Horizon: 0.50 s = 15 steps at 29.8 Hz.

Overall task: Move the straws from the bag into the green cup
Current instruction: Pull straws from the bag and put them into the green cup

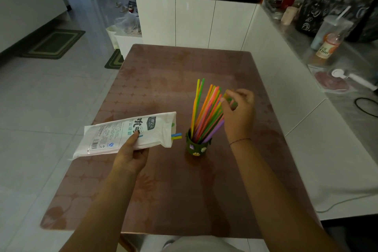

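Note:
A small green cup [196, 148] with little stickers stands near the middle of the brown table [163, 190]. Several coloured straws [206, 112] lean out of it, fanning up and to the right. My right hand [238, 112] is at the tops of those straws, fingers curled around the upper ends of some of them. My left hand [133, 154] holds a white printed straw bag [126, 132] level, just left of the cup. A blue and a yellow straw end [177, 136] poke out of the bag's open right end.
White cabinets [194, 22] stand beyond the table's far edge. A counter on the right carries a lidded plastic cup with a straw [333, 26], an orange bottle [327, 46], a dark bag [327, 10] and a cable [366, 106]. Tiled floor lies to the left.

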Each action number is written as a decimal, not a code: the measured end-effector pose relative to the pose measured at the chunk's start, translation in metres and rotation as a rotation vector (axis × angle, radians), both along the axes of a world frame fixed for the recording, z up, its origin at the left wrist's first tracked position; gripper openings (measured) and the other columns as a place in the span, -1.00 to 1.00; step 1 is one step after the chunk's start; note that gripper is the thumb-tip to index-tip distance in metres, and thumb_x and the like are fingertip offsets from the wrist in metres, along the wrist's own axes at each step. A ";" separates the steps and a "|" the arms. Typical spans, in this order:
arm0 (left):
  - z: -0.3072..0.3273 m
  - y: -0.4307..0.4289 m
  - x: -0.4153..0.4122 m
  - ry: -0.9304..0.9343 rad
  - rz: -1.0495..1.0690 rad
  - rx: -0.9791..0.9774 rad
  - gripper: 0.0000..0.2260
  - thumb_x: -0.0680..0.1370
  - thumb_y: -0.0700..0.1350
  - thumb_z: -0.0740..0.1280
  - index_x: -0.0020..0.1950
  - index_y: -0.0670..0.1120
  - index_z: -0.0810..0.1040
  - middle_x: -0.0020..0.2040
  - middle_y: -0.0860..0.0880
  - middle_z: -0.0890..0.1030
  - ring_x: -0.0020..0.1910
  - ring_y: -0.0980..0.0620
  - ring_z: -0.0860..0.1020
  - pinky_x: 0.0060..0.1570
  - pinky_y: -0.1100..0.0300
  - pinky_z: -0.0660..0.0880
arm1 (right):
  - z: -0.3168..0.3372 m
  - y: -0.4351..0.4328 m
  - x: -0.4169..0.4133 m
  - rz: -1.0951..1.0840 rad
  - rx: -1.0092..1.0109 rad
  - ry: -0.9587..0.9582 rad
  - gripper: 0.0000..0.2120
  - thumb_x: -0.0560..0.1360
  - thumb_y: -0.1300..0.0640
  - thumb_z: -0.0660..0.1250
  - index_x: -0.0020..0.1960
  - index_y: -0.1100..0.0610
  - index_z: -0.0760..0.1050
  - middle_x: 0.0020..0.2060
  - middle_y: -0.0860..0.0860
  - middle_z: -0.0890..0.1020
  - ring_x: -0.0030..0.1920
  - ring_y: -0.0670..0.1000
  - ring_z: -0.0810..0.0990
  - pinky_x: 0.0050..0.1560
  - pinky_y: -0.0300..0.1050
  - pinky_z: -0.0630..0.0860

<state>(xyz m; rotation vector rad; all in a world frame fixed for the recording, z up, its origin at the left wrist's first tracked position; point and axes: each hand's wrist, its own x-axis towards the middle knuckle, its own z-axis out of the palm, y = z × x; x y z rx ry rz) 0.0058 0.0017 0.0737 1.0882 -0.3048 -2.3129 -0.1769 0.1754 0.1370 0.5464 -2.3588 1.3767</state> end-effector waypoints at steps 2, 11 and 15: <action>0.003 0.000 0.000 0.006 0.007 -0.013 -0.78 0.50 -0.30 0.37 0.08 -0.07 0.51 -0.24 -0.04 0.72 -0.28 0.03 0.70 -0.38 0.12 0.62 | 0.003 0.001 0.006 -0.015 -0.086 0.037 -0.74 0.43 0.15 0.39 0.11 0.17 0.59 0.13 0.10 0.45 -0.13 -0.23 0.37 -0.13 -0.36 0.36; 0.027 0.007 -0.005 0.056 0.021 -0.298 -0.72 0.51 -0.29 0.37 0.19 -0.05 0.52 0.12 -0.06 0.67 0.03 0.03 0.67 -0.02 0.10 0.63 | -0.026 -0.028 0.076 0.278 -0.442 -0.991 -0.88 0.54 0.14 0.23 -0.15 0.08 0.48 -0.35 -0.01 0.47 -0.31 -0.03 0.45 -0.25 -0.18 0.50; 0.048 0.018 -0.006 -0.038 -0.015 -0.549 -0.69 0.51 -0.27 0.38 0.22 -0.03 0.53 0.11 -0.03 0.67 0.10 0.01 0.64 0.00 0.12 0.61 | -0.032 -0.033 0.077 0.348 -0.764 -1.596 -0.83 0.57 0.15 0.19 -0.12 0.18 0.49 -0.15 0.11 0.54 -0.12 0.08 0.54 0.01 0.07 0.50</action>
